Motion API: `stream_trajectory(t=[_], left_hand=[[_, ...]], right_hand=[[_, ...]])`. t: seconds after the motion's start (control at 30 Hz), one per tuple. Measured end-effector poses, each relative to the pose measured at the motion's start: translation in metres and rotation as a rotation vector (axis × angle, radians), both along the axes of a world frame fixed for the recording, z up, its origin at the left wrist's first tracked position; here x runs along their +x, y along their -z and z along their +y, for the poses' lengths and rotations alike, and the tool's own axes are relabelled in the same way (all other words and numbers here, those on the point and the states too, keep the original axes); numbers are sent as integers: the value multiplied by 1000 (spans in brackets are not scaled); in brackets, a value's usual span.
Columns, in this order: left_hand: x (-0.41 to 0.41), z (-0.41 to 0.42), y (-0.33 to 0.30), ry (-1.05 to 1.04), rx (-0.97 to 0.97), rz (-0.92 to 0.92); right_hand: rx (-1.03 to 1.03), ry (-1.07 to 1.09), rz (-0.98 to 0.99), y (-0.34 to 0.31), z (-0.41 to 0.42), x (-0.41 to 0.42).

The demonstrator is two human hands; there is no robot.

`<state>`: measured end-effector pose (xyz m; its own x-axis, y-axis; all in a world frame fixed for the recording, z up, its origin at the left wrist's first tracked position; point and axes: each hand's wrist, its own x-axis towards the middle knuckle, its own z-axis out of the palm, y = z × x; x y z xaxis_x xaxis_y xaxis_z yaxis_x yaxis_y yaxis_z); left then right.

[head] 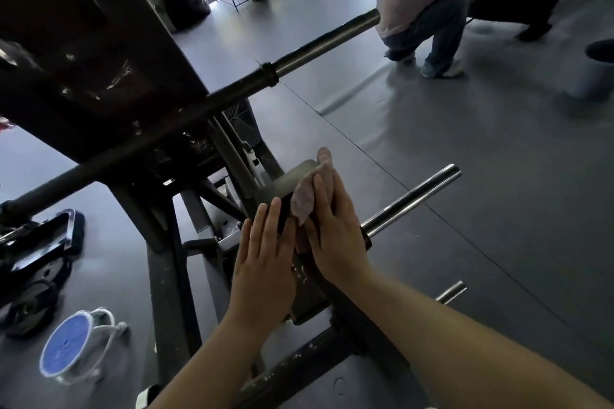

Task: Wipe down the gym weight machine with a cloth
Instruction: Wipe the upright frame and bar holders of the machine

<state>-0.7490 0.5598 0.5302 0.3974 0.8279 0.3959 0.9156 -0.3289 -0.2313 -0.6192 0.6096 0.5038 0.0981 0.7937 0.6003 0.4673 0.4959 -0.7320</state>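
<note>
Crouching person (422,7), blue-lidded tub (71,347)

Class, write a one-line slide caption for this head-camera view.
Right hand presses a pink cloth against the weight machine's post while the left hand rests flat beside it.
</note>
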Motion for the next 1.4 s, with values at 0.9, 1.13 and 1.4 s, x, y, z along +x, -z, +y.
stream_trajectory(t=[0.9, 1.13, 1.4], left_hand=[[35, 19, -3, -41, 68, -49], [1, 27, 1, 157, 137, 137], [-27, 43, 10, 420, 149, 307]], right_hand=[[-474, -299, 35, 1, 3, 42], [-426, -42, 11, 23, -15, 23], [-91, 295, -77, 52, -33, -31]])
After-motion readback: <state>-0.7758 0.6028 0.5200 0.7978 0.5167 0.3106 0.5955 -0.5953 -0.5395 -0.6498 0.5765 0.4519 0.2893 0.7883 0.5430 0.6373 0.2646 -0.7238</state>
